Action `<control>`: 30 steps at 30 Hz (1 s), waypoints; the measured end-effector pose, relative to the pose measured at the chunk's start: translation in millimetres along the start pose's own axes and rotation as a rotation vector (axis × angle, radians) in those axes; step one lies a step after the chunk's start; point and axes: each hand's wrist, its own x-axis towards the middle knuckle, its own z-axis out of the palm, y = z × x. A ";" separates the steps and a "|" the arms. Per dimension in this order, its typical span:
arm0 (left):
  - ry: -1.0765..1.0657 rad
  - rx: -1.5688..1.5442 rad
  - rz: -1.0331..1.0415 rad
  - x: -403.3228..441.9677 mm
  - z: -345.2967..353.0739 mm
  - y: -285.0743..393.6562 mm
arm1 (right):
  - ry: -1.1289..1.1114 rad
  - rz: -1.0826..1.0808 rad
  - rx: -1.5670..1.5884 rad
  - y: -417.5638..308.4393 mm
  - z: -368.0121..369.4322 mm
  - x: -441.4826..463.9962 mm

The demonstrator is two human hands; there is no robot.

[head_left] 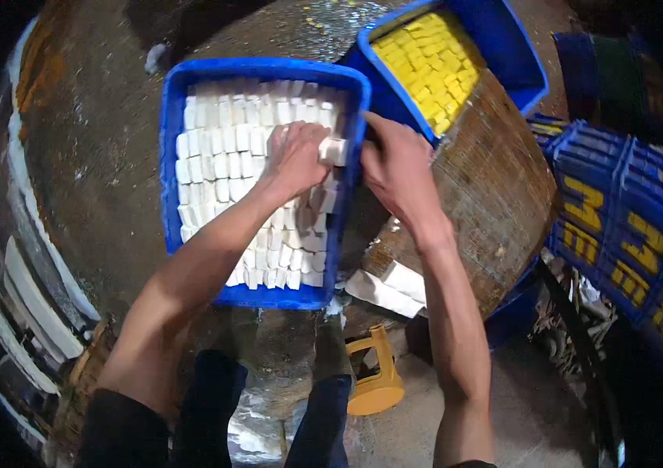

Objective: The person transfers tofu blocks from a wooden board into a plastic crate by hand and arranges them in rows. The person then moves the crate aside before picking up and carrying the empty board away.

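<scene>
Rows of small white blocks (226, 165) fill most of a blue plastic crate (163, 156) in front of me. My left hand (299, 156) reaches over the rows, its fingers closed around a white block (334, 151) close to the crate's right wall. Just outside that wall is my right hand (398, 164); its fingers are curled in at the upper right rim and appear to grip it, though the fingertips are partly hidden. The blocks under my left hand and forearm are covered from view.
Behind on the right, another blue crate (530, 54) holds yellow blocks (429, 66). A brown wooden board (487, 187) slopes beside it, with white pieces (390, 288) at its lower edge. A yellow stool (377, 374) stands below. Blue crates with yellow lettering (612, 226) are at far right.
</scene>
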 end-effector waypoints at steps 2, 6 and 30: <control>-0.093 -0.001 0.069 6.7 15.1 2.5 | 0.133 0.333 0.088 20.8 -63.8 -65.4; -0.208 0.030 0.051 11.5 33.3 -1.2 | 0.306 0.775 0.069 72.5 -98.5 -208.6; 0.113 -0.331 0.021 -75.4 2.8 170.1 | 0.511 1.040 0.131 68.0 -3.9 -323.2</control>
